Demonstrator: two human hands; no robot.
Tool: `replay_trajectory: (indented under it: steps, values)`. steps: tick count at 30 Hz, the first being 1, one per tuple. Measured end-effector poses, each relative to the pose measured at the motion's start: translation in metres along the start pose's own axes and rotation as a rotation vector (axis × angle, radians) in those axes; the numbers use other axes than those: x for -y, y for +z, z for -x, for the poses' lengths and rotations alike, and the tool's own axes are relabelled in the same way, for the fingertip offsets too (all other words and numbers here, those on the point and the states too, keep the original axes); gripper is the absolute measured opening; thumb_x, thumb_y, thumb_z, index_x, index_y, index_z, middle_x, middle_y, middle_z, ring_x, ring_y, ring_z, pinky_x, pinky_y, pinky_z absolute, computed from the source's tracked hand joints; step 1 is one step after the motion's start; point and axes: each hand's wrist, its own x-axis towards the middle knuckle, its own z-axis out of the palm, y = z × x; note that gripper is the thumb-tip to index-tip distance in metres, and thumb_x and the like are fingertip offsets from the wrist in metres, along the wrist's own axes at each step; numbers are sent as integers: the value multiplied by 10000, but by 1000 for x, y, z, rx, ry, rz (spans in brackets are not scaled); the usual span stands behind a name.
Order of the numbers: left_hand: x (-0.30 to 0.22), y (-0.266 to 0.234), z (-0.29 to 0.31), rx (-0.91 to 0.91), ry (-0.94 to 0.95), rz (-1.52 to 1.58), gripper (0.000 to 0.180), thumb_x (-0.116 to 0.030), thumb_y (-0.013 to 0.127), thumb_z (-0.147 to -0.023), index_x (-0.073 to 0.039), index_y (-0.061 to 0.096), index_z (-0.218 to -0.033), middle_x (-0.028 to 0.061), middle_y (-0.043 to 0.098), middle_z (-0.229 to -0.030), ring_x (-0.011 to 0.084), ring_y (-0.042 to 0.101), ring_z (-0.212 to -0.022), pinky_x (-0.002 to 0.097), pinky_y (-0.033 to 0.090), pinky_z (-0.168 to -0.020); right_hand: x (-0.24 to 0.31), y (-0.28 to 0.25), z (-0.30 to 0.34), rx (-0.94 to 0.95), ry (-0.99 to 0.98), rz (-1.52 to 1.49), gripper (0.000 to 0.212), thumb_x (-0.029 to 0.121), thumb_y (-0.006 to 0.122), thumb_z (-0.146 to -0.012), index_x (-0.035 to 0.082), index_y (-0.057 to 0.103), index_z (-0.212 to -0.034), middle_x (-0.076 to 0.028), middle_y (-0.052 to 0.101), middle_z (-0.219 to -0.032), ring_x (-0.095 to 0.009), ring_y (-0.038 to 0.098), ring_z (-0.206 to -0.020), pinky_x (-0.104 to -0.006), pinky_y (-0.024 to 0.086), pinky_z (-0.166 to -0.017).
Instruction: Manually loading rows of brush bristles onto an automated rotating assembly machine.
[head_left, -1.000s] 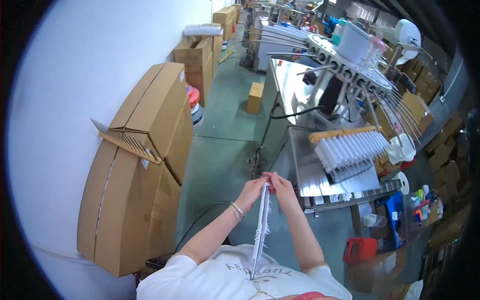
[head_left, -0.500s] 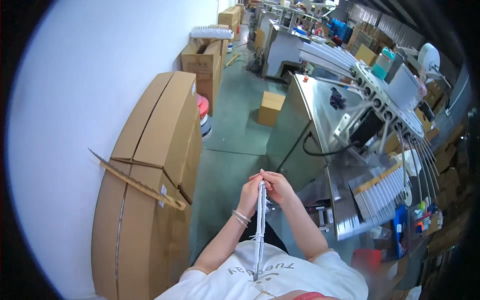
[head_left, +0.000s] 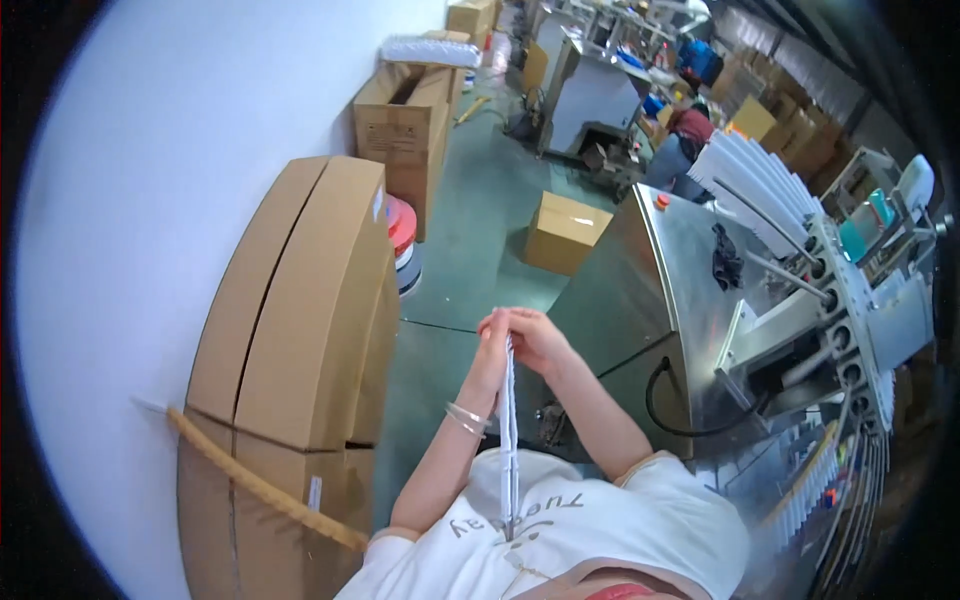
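My left fingers (head_left: 494, 330) and right fingers (head_left: 524, 322), at twelve o'clock, close round the slim white strip (head_left: 508, 425); slackening could drop it.

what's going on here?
A person is holding a long, thin white strip, left hand and right hand together at its far end. The near end is at the white shirt; whether it touches is unclear. Left, a wooden bar lies across cardboard cartons; right stands a steel-topped machine. Another person is bent over in the background.
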Motion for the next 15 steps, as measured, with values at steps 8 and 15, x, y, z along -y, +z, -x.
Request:
replay_trajectory:
  steps: [8, 15]
  values:
    - [-63, -5, -113, 180, 234, -882, 284, -260, 619, -874, 8, 591, -966, 68, 581, -925, 133, 532, -895, 280, 425, -774, 107, -100, -61, -302, -191, -113, 194, 212, 591, -887, 19, 602, -869, -90, 634, -851, -138, 561, -742, -287, 441, -685]
    - [-147, 6, -185, 1198, -347, -775, 165, -170, 671, -830, -31, 689, -917, 46, 554, -756, 104, 533, -666, 244, 416, -584, 126, -165, -92, -567, -383, -299, 261, 250, 548, -916, 18, 606, -810, -101, 627, -742, -140, 562, -648, -271, 450, -601]
